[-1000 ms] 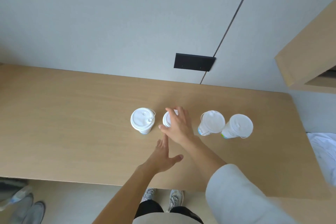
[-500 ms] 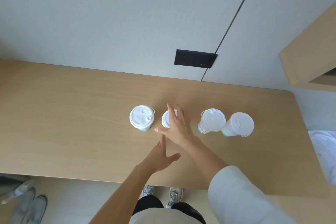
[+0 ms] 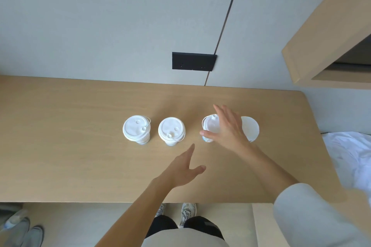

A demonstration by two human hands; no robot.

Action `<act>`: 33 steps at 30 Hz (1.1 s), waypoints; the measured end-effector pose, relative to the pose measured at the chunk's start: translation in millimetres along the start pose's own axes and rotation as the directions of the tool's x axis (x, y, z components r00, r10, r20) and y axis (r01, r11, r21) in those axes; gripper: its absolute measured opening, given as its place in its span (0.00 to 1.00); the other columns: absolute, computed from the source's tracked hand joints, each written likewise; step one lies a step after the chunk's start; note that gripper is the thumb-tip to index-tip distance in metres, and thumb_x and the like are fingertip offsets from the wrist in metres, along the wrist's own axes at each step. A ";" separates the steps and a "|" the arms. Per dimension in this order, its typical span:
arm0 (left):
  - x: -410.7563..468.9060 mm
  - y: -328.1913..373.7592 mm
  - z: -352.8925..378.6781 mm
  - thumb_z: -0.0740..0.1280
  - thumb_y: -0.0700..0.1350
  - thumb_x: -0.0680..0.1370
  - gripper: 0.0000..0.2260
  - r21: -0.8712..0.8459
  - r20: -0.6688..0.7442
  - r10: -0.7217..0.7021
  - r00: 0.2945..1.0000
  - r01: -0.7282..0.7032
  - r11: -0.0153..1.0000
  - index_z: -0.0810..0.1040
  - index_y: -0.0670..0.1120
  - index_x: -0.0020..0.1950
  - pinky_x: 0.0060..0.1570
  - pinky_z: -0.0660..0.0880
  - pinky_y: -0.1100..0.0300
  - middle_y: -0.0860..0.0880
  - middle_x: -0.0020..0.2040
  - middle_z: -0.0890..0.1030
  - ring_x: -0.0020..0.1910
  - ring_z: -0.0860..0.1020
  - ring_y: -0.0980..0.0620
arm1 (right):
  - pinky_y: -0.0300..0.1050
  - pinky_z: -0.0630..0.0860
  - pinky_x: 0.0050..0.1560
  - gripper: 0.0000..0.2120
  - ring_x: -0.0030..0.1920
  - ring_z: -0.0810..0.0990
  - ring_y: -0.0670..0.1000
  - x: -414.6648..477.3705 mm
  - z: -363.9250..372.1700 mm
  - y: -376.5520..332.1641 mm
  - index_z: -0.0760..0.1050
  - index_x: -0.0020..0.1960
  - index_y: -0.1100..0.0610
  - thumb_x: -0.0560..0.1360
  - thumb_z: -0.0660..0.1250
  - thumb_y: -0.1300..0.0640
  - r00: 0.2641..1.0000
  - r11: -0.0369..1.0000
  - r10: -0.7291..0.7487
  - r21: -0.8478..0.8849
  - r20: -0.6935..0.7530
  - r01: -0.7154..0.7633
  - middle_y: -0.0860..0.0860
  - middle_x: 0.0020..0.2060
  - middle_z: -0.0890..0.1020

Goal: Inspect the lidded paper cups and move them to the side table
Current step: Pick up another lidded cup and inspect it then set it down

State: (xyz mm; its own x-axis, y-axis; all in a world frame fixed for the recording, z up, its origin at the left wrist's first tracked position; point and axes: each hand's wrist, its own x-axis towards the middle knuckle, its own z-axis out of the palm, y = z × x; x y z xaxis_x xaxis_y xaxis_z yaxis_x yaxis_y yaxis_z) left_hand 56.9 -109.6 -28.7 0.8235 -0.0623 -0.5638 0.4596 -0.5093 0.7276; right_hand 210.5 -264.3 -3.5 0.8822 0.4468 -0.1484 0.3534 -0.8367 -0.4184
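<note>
Several white lidded paper cups stand in a row on the wooden table (image 3: 60, 156). The leftmost cup (image 3: 137, 128) and the second cup (image 3: 171, 130) stand free. My right hand (image 3: 226, 128) hovers over the third cup (image 3: 210, 127) with its fingers spread and nearly straight, thumb near the cup's front side. I cannot tell if it touches the lid. The fourth cup (image 3: 251, 129) is partly hidden behind that hand. My left hand (image 3: 184, 168) is open above the table, in front of the gap between the second and third cups, holding nothing.
A grey wall with a black socket plate (image 3: 193, 60) backs the table. A wooden shelf unit (image 3: 325, 36) juts out at the upper right. White fabric (image 3: 353, 154) lies beyond the table's right end. Shoes (image 3: 22, 230) sit on the floor at lower left.
My right hand left the second cup and moved right over the third cup. The second cup's lid is now uncovered. My left hand stayed open in about the same place.
</note>
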 end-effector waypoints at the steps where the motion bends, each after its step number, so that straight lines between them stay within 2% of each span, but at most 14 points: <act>1: 6.9 8.8 1.4 0.68 0.58 0.81 0.42 -0.017 -0.014 0.007 1.000 -0.007 1.000 0.46 0.51 0.85 0.77 0.61 0.55 0.51 0.84 0.58 0.81 0.61 0.49 | 0.57 0.56 0.77 0.55 0.79 0.63 0.57 2.5 -4.6 9.2 0.57 0.82 0.53 0.65 0.71 0.26 1.000 0.999 0.000 -0.051 0.029 0.001 0.53 0.78 0.65; 4: 25.0 33.6 1.2 0.69 0.56 0.81 0.42 -0.027 -0.067 0.013 0.998 -0.015 1.000 0.45 0.49 0.85 0.73 0.63 0.58 0.50 0.84 0.58 0.81 0.62 0.48 | 0.62 0.45 0.79 0.57 0.80 0.60 0.57 6.0 -11.9 19.3 0.51 0.84 0.49 0.66 0.77 0.34 0.990 0.995 0.020 -0.097 0.137 -0.007 0.51 0.79 0.62; 7: 34.6 48.2 -0.8 0.69 0.51 0.81 0.39 0.009 -0.115 0.054 0.992 -0.053 0.999 0.49 0.51 0.85 0.64 0.61 0.64 0.51 0.81 0.64 0.79 0.64 0.49 | 0.64 0.39 0.80 0.57 0.80 0.63 0.58 6.4 -11.5 18.5 0.50 0.84 0.48 0.66 0.78 0.36 0.982 0.997 0.016 -0.072 0.189 -0.002 0.52 0.77 0.68; 10: 33.2 52.1 -0.5 0.69 0.51 0.81 0.38 0.039 -0.115 0.090 0.989 -0.086 0.996 0.49 0.54 0.84 0.65 0.62 0.63 0.51 0.81 0.66 0.79 0.65 0.48 | 0.63 0.40 0.80 0.55 0.78 0.66 0.57 3.0 -10.2 17.3 0.51 0.84 0.49 0.67 0.78 0.37 0.984 0.998 -0.024 -0.060 0.179 0.035 0.53 0.75 0.72; 16: -4.3 35.2 16.8 0.69 0.51 0.81 0.39 0.159 -0.124 0.183 0.975 -0.162 0.974 0.49 0.50 0.85 0.66 0.60 0.67 0.52 0.83 0.60 0.80 0.63 0.50 | 0.64 0.42 0.81 0.55 0.76 0.69 0.55 -38.0 -4.2 15.3 0.52 0.84 0.51 0.67 0.78 0.37 0.987 0.994 -0.097 -0.031 0.124 0.101 0.52 0.72 0.74; 20: -40.9 9.8 39.6 0.66 0.57 0.81 0.41 0.224 -0.100 0.153 0.983 -0.128 0.966 0.44 0.50 0.85 0.76 0.58 0.61 0.54 0.85 0.51 0.83 0.57 0.53 | 0.63 0.42 0.80 0.56 0.74 0.70 0.56 -84.0 10.7 14.2 0.55 0.84 0.52 0.65 0.78 0.36 0.985 0.988 -0.149 -0.022 0.093 0.152 0.53 0.69 0.76; 23: -66.8 -5.3 56.8 0.65 0.57 0.82 0.41 0.242 -0.085 0.147 0.985 -0.123 0.962 0.41 0.50 0.85 0.77 0.56 0.62 0.54 0.85 0.48 0.83 0.53 0.55 | 0.63 0.43 0.79 0.55 0.69 0.75 0.58 -112.3 25.3 14.9 0.59 0.82 0.54 0.63 0.76 0.33 0.981 0.983 -0.181 -0.030 0.070 0.184 0.54 0.63 0.79; 26: -82.9 -11.1 68.0 0.65 0.56 0.82 0.40 0.255 -0.109 0.150 0.983 -0.118 0.960 0.41 0.49 0.85 0.76 0.56 0.65 0.54 0.85 0.48 0.84 0.53 0.53 | 0.61 0.38 0.78 0.56 0.72 0.71 0.57 -128.3 31.4 10.1 0.56 0.84 0.53 0.65 0.76 0.33 0.978 0.984 -0.168 -0.037 0.120 0.173 0.53 0.67 0.77; 28: -86.8 -11.2 71.8 0.64 0.57 0.82 0.40 0.255 -0.117 0.136 0.984 -0.103 0.962 0.42 0.48 0.85 0.73 0.55 0.68 0.56 0.84 0.48 0.83 0.54 0.53 | 0.62 0.38 0.80 0.55 0.74 0.70 0.57 -133.0 32.7 7.9 0.56 0.84 0.53 0.66 0.77 0.34 0.978 0.987 -0.155 -0.017 0.138 0.159 0.53 0.69 0.76; 31: -87.7 -9.5 71.8 0.52 0.69 0.75 0.44 0.324 -0.106 0.059 0.993 -0.022 0.946 0.44 0.49 0.85 0.77 0.59 0.59 0.50 0.85 0.49 0.84 0.54 0.50 | 0.63 0.40 0.80 0.55 0.76 0.68 0.56 -135.1 29.5 6.0 0.56 0.84 0.53 0.67 0.76 0.32 0.974 0.987 -0.158 -0.015 0.163 0.163 0.52 0.71 0.74; 33: -87.7 -7.6 68.4 0.52 0.70 0.77 0.41 0.338 -0.182 0.004 0.983 0.059 0.939 0.51 0.50 0.85 0.77 0.62 0.54 0.49 0.85 0.53 0.83 0.57 0.49 | 0.62 0.41 0.80 0.53 0.77 0.66 0.54 -136.4 24.7 3.7 0.55 0.84 0.53 0.70 0.74 0.31 0.977 0.991 -0.131 0.030 0.169 0.128 0.51 0.74 0.71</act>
State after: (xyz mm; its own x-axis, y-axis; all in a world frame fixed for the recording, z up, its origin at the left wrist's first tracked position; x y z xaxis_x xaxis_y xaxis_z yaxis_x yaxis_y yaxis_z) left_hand -41.5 -158.9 -11.5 0.8720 0.0932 -0.4806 0.3679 -0.7725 0.5177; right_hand 83.8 -320.5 -6.9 0.7627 0.6000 -0.2414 0.4543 -0.7627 -0.4603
